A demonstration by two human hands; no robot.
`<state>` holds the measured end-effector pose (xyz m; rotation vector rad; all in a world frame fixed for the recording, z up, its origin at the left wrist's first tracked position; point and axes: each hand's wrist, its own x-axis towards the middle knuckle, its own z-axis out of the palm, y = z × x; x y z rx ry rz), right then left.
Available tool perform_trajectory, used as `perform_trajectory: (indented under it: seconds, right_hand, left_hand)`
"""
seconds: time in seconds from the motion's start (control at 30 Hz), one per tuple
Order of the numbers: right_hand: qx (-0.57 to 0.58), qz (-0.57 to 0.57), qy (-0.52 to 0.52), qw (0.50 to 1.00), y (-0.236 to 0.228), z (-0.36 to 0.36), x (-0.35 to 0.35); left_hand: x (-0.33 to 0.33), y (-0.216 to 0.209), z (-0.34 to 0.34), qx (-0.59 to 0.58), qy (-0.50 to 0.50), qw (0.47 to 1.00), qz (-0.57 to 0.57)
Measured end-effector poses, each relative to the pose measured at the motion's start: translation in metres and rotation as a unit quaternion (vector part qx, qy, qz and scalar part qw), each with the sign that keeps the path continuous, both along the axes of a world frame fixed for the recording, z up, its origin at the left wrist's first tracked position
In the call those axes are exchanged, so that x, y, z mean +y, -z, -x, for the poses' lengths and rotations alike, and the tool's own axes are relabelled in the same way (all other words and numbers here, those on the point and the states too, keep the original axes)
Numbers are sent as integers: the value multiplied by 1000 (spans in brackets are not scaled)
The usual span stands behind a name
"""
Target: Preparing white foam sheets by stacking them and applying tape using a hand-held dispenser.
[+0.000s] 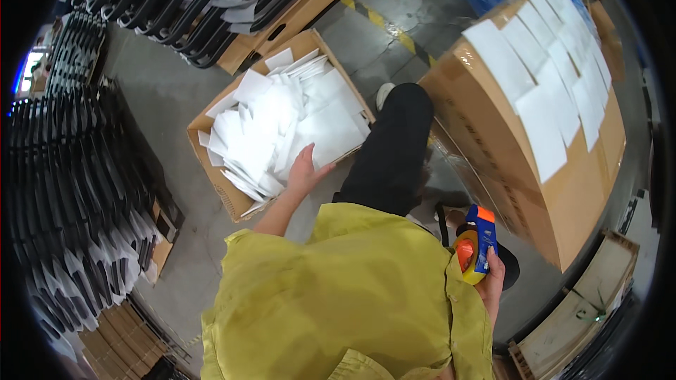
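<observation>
My left hand (304,171) is open, its thumb apart from the fingers, at the near edge of an open cardboard box (198,142). Loose white sheets (271,109) fill that box in a jumbled heap. Whether the fingers touch the sheets, I cannot tell. At my right side, my right hand (492,276) is closed round a blue tape dispenser (484,245) with an orange end and a yellowish roll of tape. Part of that hand is hidden by the dispenser and my sleeve.
A large closed carton (486,144) stands to my right, with overlapping white sheets (539,102) on its top. Black metal frames with white sheets between them stand in rows at the left (63,190) and far left. Wooden crates (598,267) lie at the lower right.
</observation>
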<state>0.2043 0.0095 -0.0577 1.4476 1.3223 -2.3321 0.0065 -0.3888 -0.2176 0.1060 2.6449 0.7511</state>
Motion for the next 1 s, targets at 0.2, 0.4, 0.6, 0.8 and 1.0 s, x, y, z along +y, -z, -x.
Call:
perform_trajectory:
  seconds: [0.2,0.4,0.6,0.8,1.0]
  right_hand:
    - [-46,-46,-32,997,-13,21,-18]
    - [-76,-69,-57,993,-28,40,-31]
    - [-94,-102,-47,989,-31,49,-47]
    - [-83,-75,-35,993,-27,35,-46]
    - [-47,-84,-53,994,-26,34,-55]
  left_hand:
    - [-25,35,82,159,-17,986,42]
    - [-18,58,145,-22,152,986,68]
    - [-6,74,136,-167,121,976,73]
    - [-26,37,129,-323,111,939,-36]
    - [-24,44,77,-184,233,955,-1]
